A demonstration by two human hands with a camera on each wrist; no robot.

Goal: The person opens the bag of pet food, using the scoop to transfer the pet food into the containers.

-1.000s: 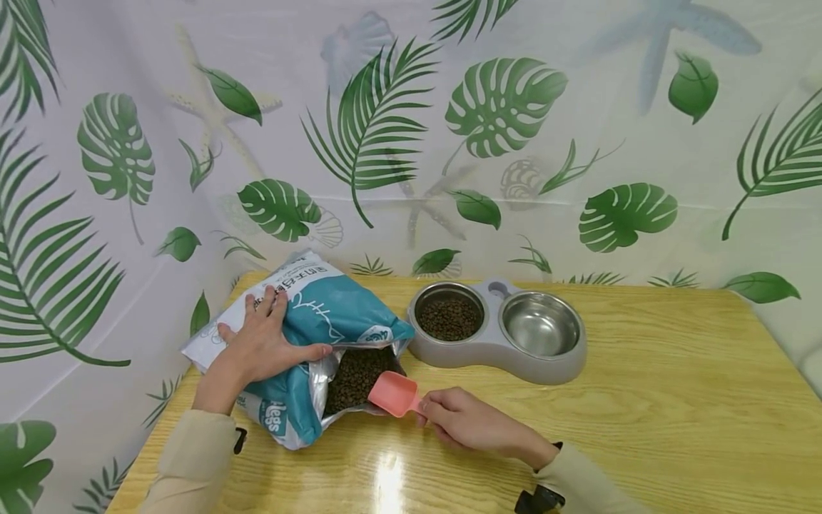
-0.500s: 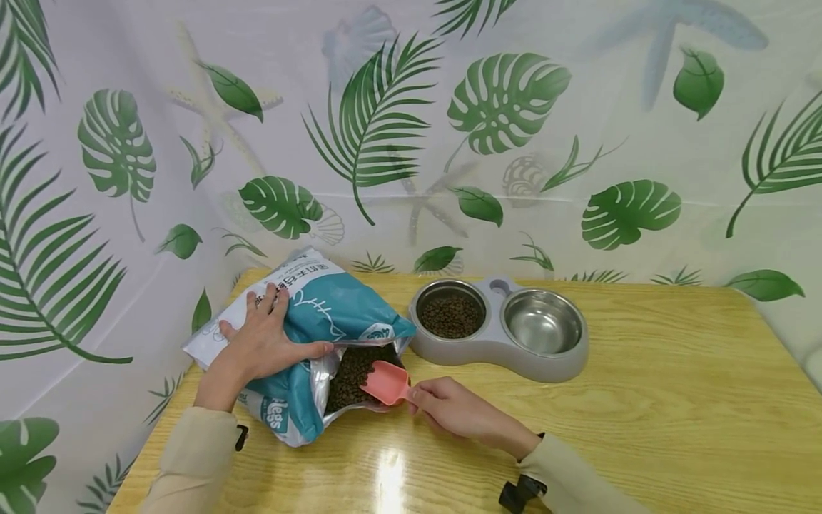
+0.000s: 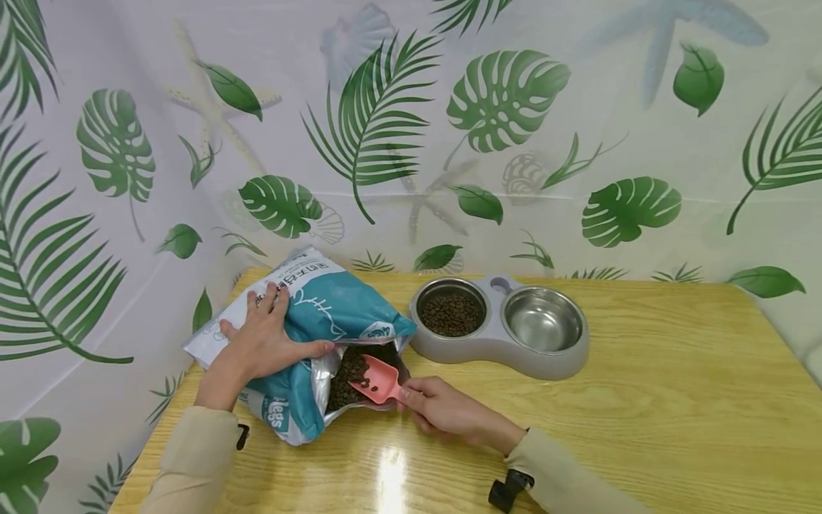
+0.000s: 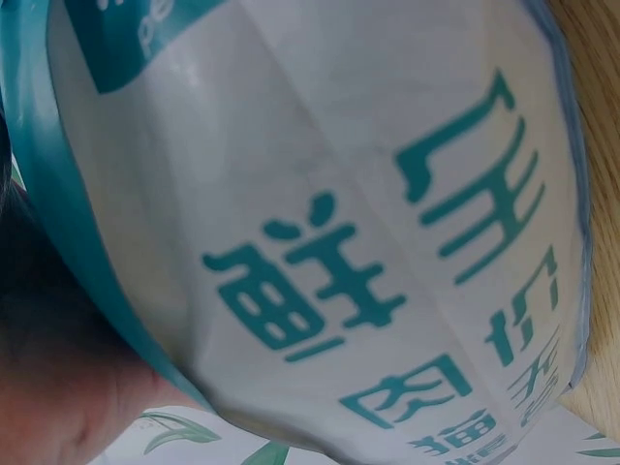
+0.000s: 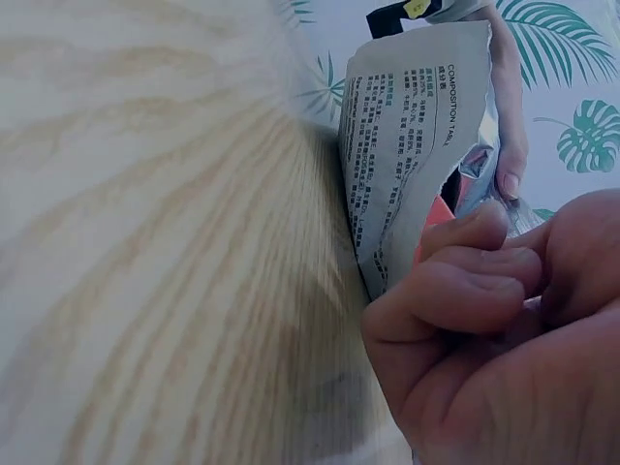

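Observation:
A blue and white bag of pet food (image 3: 347, 303) lies on its side, its torn mouth facing right and showing brown kibble (image 3: 347, 378). My left hand (image 3: 266, 346) rests on top of the bag with fingers spread, the thumb along the edge of the mouth. In my right hand (image 3: 449, 410) is the handle of a pink scoop (image 3: 383, 382), pinched between curled fingers and thumb. The scoop's front is in the bag's mouth, with some pieces of kibble in it. The right wrist view shows the curled fingers (image 5: 455, 291) close beside the bag (image 5: 412, 145); they hide most of the scoop.
Behind and right of the bag stands a grey double bowl (image 3: 494, 350). Its left steel bowl (image 3: 424, 289) holds kibble, while the right steel bowl (image 3: 542, 328) shows bare metal. A leaf-patterned sheet (image 3: 385, 235) hangs along the back and left of the wooden table (image 3: 674, 400).
My right hand has moved left, taking the scoop from the edge of the bag's mouth deeper into the kibble, and some pieces are now on it. The left hand stays on the bag.

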